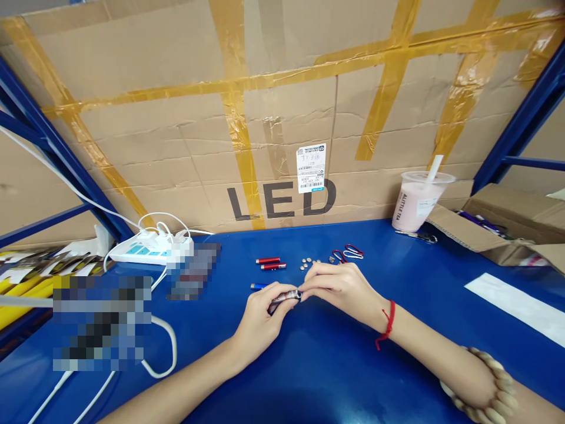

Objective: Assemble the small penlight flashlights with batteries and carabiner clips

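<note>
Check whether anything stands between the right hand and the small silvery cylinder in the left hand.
Nothing visible does: the right hand is at the end of the silvery cylinder, which the left hand grips. Small round discs and two red tubes lie farther back on the blue table, not between them.

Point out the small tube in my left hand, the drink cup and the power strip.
Small tube (289,296): head view, on its silvery side.
Drink cup (414,207): head view, on its pink side.
Power strip (142,251): head view, on its top face.
</note>
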`<state>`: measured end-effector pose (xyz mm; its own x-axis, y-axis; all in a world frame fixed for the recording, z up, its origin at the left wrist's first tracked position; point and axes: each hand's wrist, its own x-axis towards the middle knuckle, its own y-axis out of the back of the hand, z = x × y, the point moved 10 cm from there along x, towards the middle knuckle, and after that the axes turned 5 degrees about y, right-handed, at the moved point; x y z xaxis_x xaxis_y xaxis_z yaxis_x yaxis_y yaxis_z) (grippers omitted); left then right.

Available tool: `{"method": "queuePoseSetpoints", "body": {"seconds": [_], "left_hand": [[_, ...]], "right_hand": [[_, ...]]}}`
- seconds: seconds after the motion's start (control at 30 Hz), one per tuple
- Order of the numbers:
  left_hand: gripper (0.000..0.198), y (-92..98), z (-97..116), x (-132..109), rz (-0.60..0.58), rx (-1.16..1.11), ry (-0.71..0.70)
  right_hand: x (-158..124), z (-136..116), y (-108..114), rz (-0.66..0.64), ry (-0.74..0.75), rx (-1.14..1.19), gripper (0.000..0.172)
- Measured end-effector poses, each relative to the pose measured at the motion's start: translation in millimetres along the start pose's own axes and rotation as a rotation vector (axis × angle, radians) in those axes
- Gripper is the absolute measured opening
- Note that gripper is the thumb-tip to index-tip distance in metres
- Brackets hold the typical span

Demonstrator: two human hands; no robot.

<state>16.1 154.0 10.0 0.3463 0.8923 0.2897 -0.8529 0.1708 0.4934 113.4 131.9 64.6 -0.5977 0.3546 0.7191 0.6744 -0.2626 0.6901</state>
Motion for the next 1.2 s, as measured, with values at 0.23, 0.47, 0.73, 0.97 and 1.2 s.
{"method": "queuePoseSetpoints", "body": {"seconds": [0.23, 0.47, 0.73, 0.97, 1.2], "left_hand": [[0.017, -5.5, -0.4, -2.8, -0.080, -0.031, 0.021], [0.012, -6.7, -5.9, -5.2, -0.062, -0.049, 0.003], [0.013, -2.4, 2.7, -7.0, -0.031, -0.024, -0.060], [0.011, 8.1, 9.5, -9.4, 0.095, -0.021, -0.113], [0.013, 6.1, 8.6, -7.7, 0.069, 0.025, -0.128]], "right_hand": [[-1.6, 5.3, -5.7, -0.029, -0.048, 0.144, 0.019], [-4.4, 12.7, -14.1, -0.059, -0.160, 0.249, 0.016], [-9.5, 19.4, -20.0, -0.096, -0.306, 0.258, 0.012], [-15.7, 28.9, -27.3, -0.117, -0.515, 0.295, 0.011], [-29.7, 40.1, -45.8, -0.205, -0.803, 0.452, 0.022]]}}
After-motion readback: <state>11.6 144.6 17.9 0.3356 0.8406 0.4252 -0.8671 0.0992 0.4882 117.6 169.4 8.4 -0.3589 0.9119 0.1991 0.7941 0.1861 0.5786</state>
